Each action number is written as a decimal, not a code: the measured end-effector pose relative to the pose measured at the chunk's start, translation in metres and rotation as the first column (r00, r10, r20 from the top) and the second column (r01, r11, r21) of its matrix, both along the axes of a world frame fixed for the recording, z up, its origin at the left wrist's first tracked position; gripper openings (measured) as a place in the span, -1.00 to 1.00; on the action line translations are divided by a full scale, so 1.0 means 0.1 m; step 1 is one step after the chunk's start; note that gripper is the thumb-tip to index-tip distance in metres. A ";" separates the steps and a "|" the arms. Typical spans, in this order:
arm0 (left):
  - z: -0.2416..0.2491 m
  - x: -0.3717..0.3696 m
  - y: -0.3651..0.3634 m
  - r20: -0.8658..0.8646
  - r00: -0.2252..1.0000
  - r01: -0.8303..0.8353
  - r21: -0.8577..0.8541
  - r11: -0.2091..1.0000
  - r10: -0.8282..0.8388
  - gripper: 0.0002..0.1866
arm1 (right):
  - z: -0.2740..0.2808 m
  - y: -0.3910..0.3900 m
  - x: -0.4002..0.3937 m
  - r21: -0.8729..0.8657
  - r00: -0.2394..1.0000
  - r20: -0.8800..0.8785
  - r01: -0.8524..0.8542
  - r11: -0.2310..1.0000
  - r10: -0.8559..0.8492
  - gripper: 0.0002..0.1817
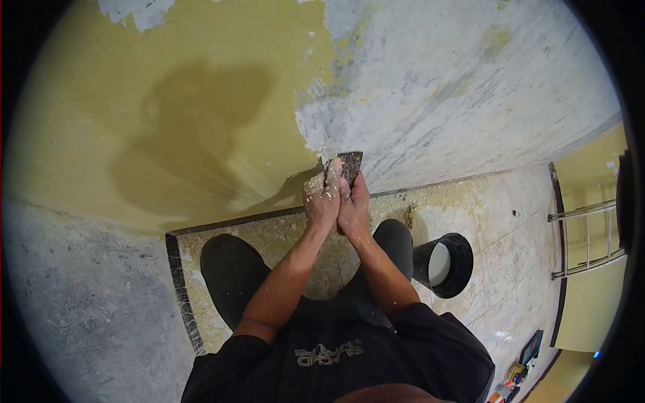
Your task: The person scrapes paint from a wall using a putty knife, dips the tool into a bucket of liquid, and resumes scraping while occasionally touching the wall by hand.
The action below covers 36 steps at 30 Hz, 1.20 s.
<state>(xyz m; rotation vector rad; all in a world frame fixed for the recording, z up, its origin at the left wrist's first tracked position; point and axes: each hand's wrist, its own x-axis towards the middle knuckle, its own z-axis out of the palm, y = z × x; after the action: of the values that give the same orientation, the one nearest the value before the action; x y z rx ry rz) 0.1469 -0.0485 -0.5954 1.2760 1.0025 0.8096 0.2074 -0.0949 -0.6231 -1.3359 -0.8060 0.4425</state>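
Observation:
Both my hands are together low on the wall, around a scraper [351,164] with a wide, dark, speckled blade. My right hand [356,207] is closed on it, with the thumb along the blade side. My left hand [322,198], dusted with pale paint flakes, presses against the scraper from the left; its fingertips are partly hidden. Most of the handle is covered by the hands. The blade is by the ragged border between yellow paint [269,151] and the stripped grey-white wall [430,87].
A black bucket [463,258] holding whitish liquid stands right of my knee. Paint flakes litter the tiled floor [500,232]. A metal ladder [584,243] is at the far right, with assorted tools and containers [516,371] below. A grey wall [94,302] closes off the left.

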 end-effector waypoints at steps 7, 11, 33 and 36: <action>-0.05 0.03 -0.03 -0.045 0.998 -0.041 0.095 0.995 0.046 -0.56 | -0.07 -0.10 0.01 -0.049 0.997 0.071 0.030 0.998 -0.027 -0.74; -0.05 0.03 -0.08 0.055 0.995 -0.092 0.180 0.979 0.083 -0.55 | -0.12 -0.06 0.01 -0.072 0.998 0.043 0.042 0.996 -0.039 -0.74; -0.09 0.07 -0.03 -0.005 0.997 -0.071 0.150 0.986 0.072 -0.58 | -0.06 -0.06 0.00 -0.025 0.997 -0.072 -0.011 1.000 0.009 -0.75; -0.03 0.03 -0.06 0.013 0.998 -0.068 0.148 0.987 0.066 -0.58 | -0.11 -0.09 -0.02 0.010 0.983 -0.182 -0.023 1.000 0.024 -0.75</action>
<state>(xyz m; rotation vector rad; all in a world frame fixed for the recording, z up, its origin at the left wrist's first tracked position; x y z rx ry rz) 0.1496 -0.0545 -0.5987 1.3705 0.9980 0.9551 0.2055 -0.1037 -0.6339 -1.2597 -0.6709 0.5714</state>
